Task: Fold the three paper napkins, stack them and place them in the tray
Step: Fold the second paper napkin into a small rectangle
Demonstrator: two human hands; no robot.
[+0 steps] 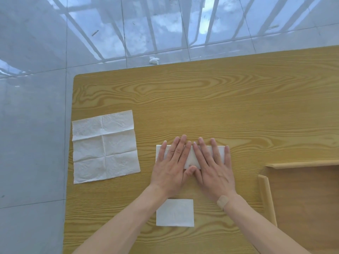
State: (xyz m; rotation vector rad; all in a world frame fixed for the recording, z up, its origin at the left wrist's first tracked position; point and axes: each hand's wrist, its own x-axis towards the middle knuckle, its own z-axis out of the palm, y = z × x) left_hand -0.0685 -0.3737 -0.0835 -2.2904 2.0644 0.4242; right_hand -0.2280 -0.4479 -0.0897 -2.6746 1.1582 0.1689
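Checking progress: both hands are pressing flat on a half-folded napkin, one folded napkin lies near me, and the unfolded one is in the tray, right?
Not quite. The head view shows the unfolded napkin lying on the table at the left, not in the tray. The rest holds.

I see both hands laid flat, fingers straight, on a napkin folded into a long strip point(190, 156) at the middle of the wooden worktop point(201, 99). My left hand point(170, 167) covers the strip's left half, my right hand point(213, 167) its right half, thumbs touching at the near edge. An unfolded napkin point(105, 146) lies at the left edge of the worktop, well apart. A small folded napkin point(175, 213) sits nearer, between my forearms. The wooden tray point(264, 191) is at the right. A crumpled tissue point(153, 60) lies on the tiled floor point(33, 125) beyond the far edge.
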